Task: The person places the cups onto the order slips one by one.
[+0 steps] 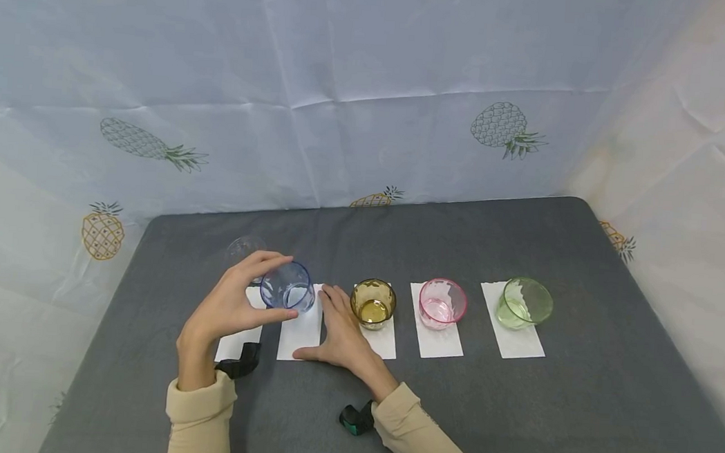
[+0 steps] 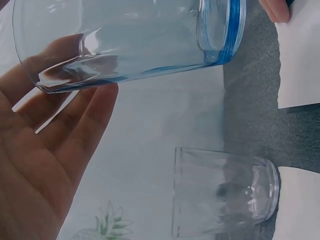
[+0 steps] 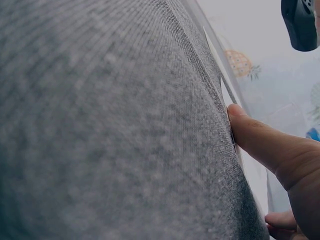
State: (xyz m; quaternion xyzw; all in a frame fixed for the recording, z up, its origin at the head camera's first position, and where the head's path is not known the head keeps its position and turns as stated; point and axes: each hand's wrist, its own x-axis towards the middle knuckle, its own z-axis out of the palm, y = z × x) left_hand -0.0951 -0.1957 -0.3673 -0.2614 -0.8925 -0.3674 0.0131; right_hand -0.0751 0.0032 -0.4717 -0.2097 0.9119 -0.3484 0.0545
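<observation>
My left hand (image 1: 226,308) grips a clear blue glass (image 1: 287,286) between thumb and fingers, lifted above the table. In the left wrist view the blue glass (image 2: 150,45) is tilted on its side in the frame, its thick base away from the palm (image 2: 35,165). Below it lies a white paper slip (image 1: 298,340). My right hand (image 1: 345,336) rests at that slip, thumb by the near edge and fingers by the far right corner. In the right wrist view the thumb (image 3: 260,137) touches the slip's edge.
Right of my hands, an amber glass (image 1: 373,303), a pink glass (image 1: 441,304) and a green glass (image 1: 524,303) each stand on a white slip. A colourless glass (image 2: 225,195) stands behind my left hand, near another slip (image 1: 237,343). Grey cloth (image 1: 482,414) covers the table.
</observation>
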